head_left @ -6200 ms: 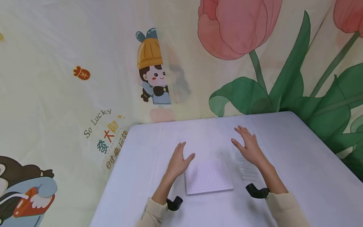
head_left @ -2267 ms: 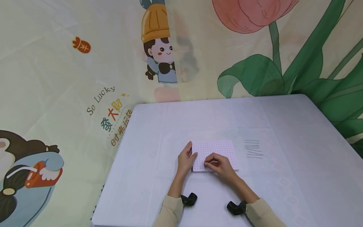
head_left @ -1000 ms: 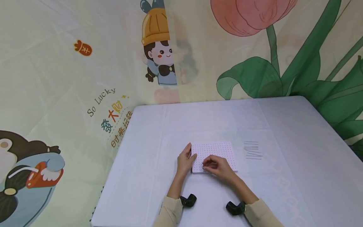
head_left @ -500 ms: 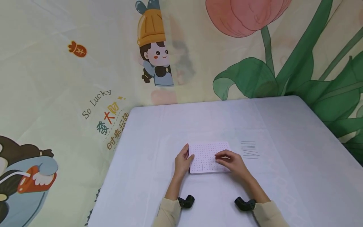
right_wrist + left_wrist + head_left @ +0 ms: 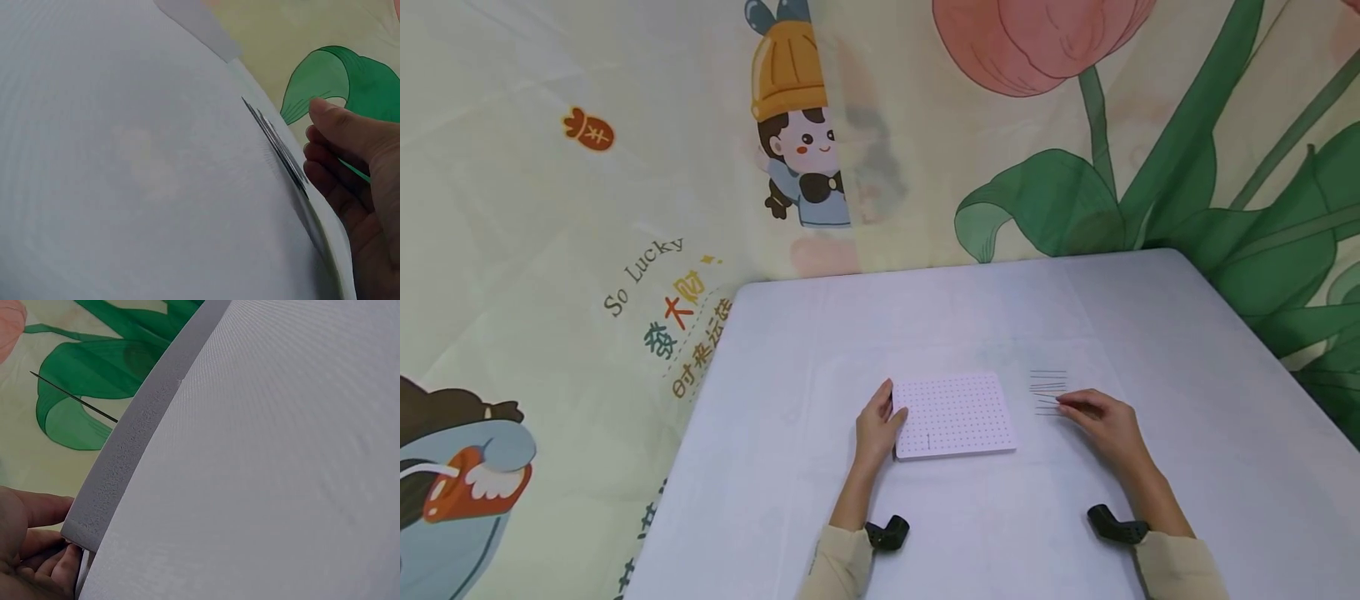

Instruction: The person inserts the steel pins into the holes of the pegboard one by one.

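Note:
A pale foam board (image 5: 955, 417) with a dotted grid lies on the table. My left hand (image 5: 876, 425) grips its left edge, thumb on top and fingers at the side and below. One thin needle (image 5: 928, 442) stands upright near the board's front left; the left wrist view shows this needle (image 5: 74, 397) rising above the board's edge (image 5: 134, 444). Right of the board, several needles (image 5: 1047, 385) lie in a loose row. My right hand (image 5: 1101, 421) is at their right ends, thumb and fingertips close together; whether they touch a needle is unclear. I see none held.
A white-covered table (image 5: 820, 342) bears everything. Behind it hangs a printed cloth (image 5: 895, 150) with tulips and cartoon figures. Black wrist cameras (image 5: 887, 533) sit at both cuffs.
My right hand was pinching at the board's front left, then left a needle upright there and moved right to the loose needles. My left hand came to the board's edge and stays there.

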### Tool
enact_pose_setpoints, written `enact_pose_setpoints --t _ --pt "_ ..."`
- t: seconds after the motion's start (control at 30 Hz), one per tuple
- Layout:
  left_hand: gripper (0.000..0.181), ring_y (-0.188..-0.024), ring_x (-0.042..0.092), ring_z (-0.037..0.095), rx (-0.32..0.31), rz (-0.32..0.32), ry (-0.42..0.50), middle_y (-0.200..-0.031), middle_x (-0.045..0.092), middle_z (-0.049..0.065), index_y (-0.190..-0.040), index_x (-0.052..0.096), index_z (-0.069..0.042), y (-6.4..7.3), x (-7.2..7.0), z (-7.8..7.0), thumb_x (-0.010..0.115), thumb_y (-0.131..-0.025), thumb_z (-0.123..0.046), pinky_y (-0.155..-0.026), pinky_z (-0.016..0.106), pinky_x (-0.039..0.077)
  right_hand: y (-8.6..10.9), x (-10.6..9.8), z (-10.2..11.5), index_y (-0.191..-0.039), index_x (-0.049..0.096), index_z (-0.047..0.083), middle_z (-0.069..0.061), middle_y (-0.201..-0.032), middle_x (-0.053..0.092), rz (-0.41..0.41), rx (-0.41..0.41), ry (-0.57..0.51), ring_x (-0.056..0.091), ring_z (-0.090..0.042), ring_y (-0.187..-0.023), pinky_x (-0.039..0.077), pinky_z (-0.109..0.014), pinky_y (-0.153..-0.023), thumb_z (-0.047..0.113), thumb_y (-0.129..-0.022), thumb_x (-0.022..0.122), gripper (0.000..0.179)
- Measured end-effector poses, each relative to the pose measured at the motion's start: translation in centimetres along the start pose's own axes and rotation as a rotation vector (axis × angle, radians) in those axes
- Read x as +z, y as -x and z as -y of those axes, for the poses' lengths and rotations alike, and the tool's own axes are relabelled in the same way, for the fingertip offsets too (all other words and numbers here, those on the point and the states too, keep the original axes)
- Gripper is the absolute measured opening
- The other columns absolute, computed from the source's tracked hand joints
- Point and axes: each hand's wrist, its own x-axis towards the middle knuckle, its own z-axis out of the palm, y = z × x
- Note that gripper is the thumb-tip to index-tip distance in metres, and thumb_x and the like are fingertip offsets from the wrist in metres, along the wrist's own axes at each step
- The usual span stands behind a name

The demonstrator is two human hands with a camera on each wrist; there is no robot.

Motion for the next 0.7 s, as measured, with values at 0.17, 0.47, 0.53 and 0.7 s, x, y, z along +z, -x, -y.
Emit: enact_pose_setpoints --t 0.17,0.47,0.53,0.7 --pt "0.056 -0.129 0.037 0.023 0.005 -0.003 -0.001 -0.142 0.038 0.011 -0.136 0.041 0.0 0.03 -0.02 -0.03 0.062 -0.084 0.0 -0.104 0.027 0.036 -0.04 0.16 -0.5 -0.091 0.072 0.01 -0.001 -0.091 0.068 0.022 -0.031 -0.011 0.056 0.005 -0.084 0.046 -0.003 -0.071 0.009 -0.076 0.074 0.015" --pt "0.056 -0.129 0.037 0.022 0.003 -0.004 0.01 -0.142 0.038 0.01 -0.136 0.042 -0.001 0.17 0.07 -0.04 0.063 -0.084 0.0 -0.103 0.026 0.036 0.1 0.54 -0.83 -0.085 0.072 0.015 0.005 -0.087 0.066 0.038 -0.062 0.057 0.055 -0.001 -0.085 0.042 -0.008 -0.074 0.011 -0.073 0.077 0.014" --pt "0.056 -0.129 0.037 0.023 0.005 -0.004 0.008 -0.142 0.039 0.01 -0.136 0.042 -0.001 0.14 0.04 -0.03 0.063 -0.084 0.0 -0.103 0.026 0.036 0.06 0.66 -0.81 -0.084 0.072 0.015 0.005 -0.087 0.065 0.042 -0.072 0.087 0.055 -0.005 -0.086 0.041 -0.009 -0.076 0.009 -0.072 0.078 0.014" --pt "0.056 -0.129 0.037 0.022 0.003 0.0 -0.005 -0.142 0.038 0.01 -0.136 0.041 -0.001 0.0 0.0 -0.07 0.063 -0.084 -0.001 -0.104 0.026 0.035 -0.08 0.95 -0.84 -0.081 0.072 0.012 0.003 -0.086 0.063 0.055 -0.098 0.129 0.054 -0.012 -0.086 0.041 -0.012 -0.078 0.004 -0.07 0.077 0.014"
